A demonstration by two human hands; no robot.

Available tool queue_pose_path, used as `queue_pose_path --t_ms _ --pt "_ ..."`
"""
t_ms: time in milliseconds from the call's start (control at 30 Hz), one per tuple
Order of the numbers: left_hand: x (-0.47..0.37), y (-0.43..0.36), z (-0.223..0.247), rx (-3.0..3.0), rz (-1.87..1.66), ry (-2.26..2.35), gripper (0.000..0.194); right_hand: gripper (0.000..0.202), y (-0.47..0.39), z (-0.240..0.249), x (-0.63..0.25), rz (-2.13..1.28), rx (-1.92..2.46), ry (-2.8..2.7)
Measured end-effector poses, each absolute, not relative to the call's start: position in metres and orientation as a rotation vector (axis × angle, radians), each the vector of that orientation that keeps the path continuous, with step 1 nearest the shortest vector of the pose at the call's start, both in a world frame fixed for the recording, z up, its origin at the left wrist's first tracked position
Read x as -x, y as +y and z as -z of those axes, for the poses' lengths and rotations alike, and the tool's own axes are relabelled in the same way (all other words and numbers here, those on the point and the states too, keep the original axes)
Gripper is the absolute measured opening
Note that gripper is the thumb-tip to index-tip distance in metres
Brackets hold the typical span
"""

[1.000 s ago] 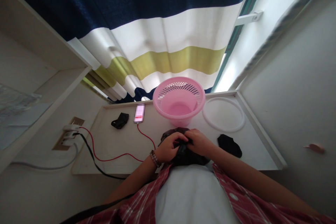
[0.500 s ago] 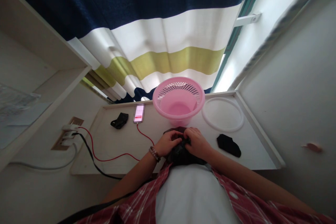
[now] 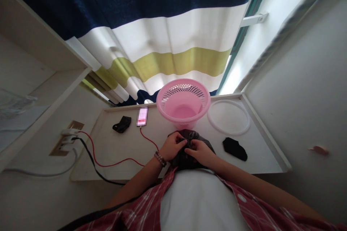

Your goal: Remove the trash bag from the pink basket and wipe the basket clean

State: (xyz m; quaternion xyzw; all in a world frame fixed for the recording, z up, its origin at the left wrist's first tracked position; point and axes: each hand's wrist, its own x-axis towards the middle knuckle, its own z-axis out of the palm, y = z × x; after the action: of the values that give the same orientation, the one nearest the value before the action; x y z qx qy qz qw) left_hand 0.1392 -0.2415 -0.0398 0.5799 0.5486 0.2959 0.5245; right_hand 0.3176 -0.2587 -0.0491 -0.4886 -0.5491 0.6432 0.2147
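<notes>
A black plastic bag (image 3: 187, 160) lies bunched at the table's front edge, against my body. My left hand (image 3: 172, 147) pinches its gathered top between thumb and fingers. From the right, my right hand (image 3: 200, 151) grips the same gathered part, its fingers curled close to the left ones. Just behind the bag stands a pink basket (image 3: 183, 110) with a perforated rim; some thin pink material shows inside. To the right lie a white ring (image 3: 247, 117) and a flat black cloth item (image 3: 234, 148).
On the white table (image 3: 114, 153), a crumpled black item (image 3: 122, 124) and a lit phone (image 3: 142, 116) lie at the left. A red cable (image 3: 119, 161) runs to a wall socket (image 3: 67, 138). Behind hangs a striped curtain (image 3: 173, 32); a shelf (image 3: 48, 57) juts out at the upper left.
My right hand has shifted slightly down on the bag, and its fingers are curled differently. The bag's dark top now shows more behind the hands. The whole view has moved slightly.
</notes>
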Motion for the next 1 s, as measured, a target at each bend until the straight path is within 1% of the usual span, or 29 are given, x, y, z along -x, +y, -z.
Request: queue_pose_path --t_ms 67,133,200,333,400,467,833,1000 --pt "-0.138 -0.241 0.041 -1.394 -0.71 1.336 0.03 0.017 -0.256 0.053 -0.319 -1.815 1.314 -1.471" --pt "-0.136 -0.241 0.042 -1.387 -0.715 1.344 0.03 0.016 -0.254 0.055 -0.322 -1.899 1.254 -1.406" --pt "-0.134 -0.239 0.044 -1.367 -0.722 1.332 0.03 0.027 -0.254 0.056 -0.325 -1.984 1.208 -1.364" --pt "-0.13 -0.236 0.052 -1.307 -0.733 1.305 0.029 0.056 -0.258 0.059 -0.33 -2.097 1.208 -1.297" --pt "-0.127 -0.234 0.056 -1.282 -0.738 1.31 0.029 0.065 -0.26 0.062 -0.331 -2.145 1.218 -1.244" --pt "-0.125 -0.232 0.06 -1.264 -0.747 1.318 0.029 0.07 -0.262 0.066 -0.332 -2.182 1.23 -1.186" --pt "-0.108 -0.224 0.078 -1.193 -0.807 1.405 0.031 0.079 -0.257 0.099 -0.338 -2.29 1.133 -0.933" --pt "-0.099 -0.221 0.084 -1.17 -0.817 1.445 0.032 0.079 -0.257 0.108 -0.34 -2.303 1.121 -0.884"
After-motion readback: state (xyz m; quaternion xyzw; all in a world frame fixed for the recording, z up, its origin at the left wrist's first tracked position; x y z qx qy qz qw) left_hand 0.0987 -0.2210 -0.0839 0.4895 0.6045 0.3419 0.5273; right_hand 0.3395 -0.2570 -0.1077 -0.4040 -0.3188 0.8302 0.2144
